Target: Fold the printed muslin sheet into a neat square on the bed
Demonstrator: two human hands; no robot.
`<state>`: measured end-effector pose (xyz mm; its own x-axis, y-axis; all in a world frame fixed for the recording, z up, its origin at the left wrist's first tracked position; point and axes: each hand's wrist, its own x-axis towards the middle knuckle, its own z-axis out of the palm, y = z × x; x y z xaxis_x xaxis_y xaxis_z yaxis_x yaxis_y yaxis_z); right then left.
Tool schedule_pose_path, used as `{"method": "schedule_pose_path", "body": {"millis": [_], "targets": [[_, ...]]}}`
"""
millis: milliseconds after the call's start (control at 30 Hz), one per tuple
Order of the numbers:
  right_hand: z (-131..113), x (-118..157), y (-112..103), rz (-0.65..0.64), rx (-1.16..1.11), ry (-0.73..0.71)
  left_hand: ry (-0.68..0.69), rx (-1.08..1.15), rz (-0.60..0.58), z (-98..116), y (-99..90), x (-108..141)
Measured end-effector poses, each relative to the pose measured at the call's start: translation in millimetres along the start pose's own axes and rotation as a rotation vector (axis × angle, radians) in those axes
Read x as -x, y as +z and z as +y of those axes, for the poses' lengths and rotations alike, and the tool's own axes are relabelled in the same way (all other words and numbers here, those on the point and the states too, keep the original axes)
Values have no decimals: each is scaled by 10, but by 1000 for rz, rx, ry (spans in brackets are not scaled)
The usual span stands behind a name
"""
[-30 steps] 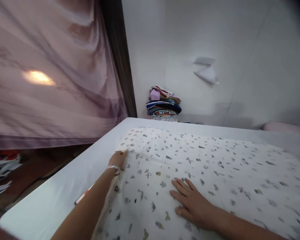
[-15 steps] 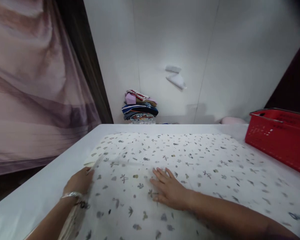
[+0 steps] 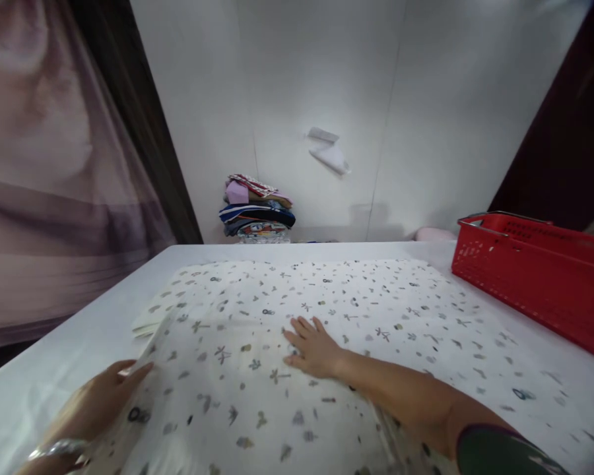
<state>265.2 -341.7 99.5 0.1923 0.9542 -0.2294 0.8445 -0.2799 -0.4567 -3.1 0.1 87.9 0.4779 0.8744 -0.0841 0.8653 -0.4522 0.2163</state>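
A white cloth (image 3: 257, 402) printed with small grey and olive motifs lies across the table in layers. My left hand (image 3: 101, 399), a silver bracelet on its wrist, is at the cloth's near left edge. Its thumb and finger close on the edge of the upper layer; the other fingers are partly hidden. My right hand (image 3: 314, 349) lies flat on the middle of the cloth, fingers spread, holding nothing. Along the left side the folded under-layers (image 3: 148, 323) show beyond the upper edge.
A red plastic basket (image 3: 529, 277) with a metal handle stands at the table's right. Folded clothes (image 3: 257, 214) are piled beyond the far edge of the white table (image 3: 94, 316). At left hangs a pinkish curtain (image 3: 44, 211). White paper (image 3: 329, 155) hangs on the wall.
My left hand has moved down and left along the cloth's edge, and more of the folded layers shows. My right hand stays flat on the cloth. The view has shifted right.
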Motion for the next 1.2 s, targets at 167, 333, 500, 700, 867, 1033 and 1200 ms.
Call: {"method": "schedule_pose_path", "body": {"millis": [167,333,500,700,867,1033,1200], "targets": [[89,-49,137,35,65,25,-5,202,-69,48,-147,615],[17,-64,169,81,124,47,-36,172,-46,81,-238,1056],[-88,-42,304,124,173,-22,-104,233,-95,-28,-200,1288],[-181,8,337,89,195,-8,-111,161,2,-93,-188,1407],[-570,238,444,38,113,-269,-159,141,57,-74,-237,1463],[-866,451,655,-138,55,-465,-165,104,73,-46,-286,1503],[-964,544,743,-99,51,-543,-169,71,83,-21,-275,1555]]}}
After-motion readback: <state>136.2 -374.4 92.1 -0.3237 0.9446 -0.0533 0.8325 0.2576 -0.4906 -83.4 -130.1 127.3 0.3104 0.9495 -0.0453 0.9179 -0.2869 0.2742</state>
